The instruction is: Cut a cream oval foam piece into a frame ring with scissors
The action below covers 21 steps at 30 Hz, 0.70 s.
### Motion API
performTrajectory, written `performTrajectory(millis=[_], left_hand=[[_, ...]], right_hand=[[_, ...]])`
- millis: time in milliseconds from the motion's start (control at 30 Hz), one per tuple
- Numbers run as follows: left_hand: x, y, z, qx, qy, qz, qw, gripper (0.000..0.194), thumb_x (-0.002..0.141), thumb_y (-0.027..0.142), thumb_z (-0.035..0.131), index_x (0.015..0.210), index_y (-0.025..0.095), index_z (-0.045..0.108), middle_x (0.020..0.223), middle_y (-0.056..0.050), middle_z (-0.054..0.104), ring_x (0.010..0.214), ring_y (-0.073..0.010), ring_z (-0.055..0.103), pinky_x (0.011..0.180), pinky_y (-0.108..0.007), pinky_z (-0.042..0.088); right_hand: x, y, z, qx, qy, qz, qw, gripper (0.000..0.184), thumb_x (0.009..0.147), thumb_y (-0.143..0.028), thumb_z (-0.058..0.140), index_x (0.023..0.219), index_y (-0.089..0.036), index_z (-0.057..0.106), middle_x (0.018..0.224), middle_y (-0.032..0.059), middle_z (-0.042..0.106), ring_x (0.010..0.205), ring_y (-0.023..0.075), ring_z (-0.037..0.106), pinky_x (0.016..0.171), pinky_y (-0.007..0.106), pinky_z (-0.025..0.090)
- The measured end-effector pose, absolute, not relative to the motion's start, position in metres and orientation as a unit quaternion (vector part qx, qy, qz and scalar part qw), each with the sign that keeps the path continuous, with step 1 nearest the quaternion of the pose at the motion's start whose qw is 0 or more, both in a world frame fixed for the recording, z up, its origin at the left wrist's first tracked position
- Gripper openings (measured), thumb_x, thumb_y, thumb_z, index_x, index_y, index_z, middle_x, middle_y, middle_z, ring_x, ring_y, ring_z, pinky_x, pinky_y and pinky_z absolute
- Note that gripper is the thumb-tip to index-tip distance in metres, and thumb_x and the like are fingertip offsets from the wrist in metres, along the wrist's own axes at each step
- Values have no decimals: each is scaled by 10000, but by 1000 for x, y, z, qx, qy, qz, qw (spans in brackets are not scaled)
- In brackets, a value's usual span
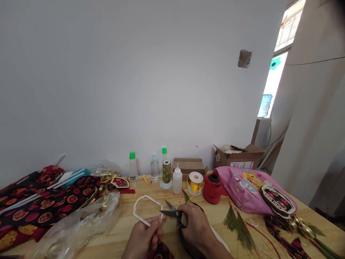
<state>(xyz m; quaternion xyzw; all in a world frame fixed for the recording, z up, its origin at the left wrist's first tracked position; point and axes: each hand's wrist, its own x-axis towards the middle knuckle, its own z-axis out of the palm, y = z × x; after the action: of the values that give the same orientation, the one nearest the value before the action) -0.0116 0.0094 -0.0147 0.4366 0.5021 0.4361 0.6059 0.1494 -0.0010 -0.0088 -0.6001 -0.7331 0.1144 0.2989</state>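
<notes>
The left hand (pixel 142 237) has its fingers (pixel 155 227) pinched on the lower right of a white frame (pixel 138 217), whose loop reaches past them over the desk (pixel 124 216). The right hand (pixel 198 225) has its fingers wrapped around the scissors (pixel 177 214); their blades stand apart, one tip at the frame's right edge, just above the left fingers. Beyond the right fingers stand a bottle (pixel 177 182), a yellow spool (pixel 195 186) and a red cone (pixel 211 191); right of them lie tassels (pixel 237 226).
</notes>
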Motion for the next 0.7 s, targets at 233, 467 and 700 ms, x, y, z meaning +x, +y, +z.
performTrajectory(millis=[233,467,700], left_hand=[[-11,10,-12,435,482,443,618,367,524,479,619,436,158,465,291,87,352,267,-23,218,319,-168,121],[-11,8,-12,435,480,450,615,329,540,445,619,466,150,494,323,85,384,264,-23,220,319,-172,117],[-9,7,-5,449,498,444,594,356,530,471,613,451,140,511,302,83,378,266,-24,238,340,-176,142]], right_hand=[[148,-1,-8,-600,-732,121,299,234,598,-175,521,810,-226,603,779,22,589,736,149,526,628,210,350],[150,-1,-9,-598,-734,116,302,256,586,-175,530,825,-231,601,773,20,583,729,148,521,614,205,348],[150,-2,-5,-604,-732,117,293,261,593,-144,511,822,-230,604,779,18,594,746,147,529,634,205,357]])
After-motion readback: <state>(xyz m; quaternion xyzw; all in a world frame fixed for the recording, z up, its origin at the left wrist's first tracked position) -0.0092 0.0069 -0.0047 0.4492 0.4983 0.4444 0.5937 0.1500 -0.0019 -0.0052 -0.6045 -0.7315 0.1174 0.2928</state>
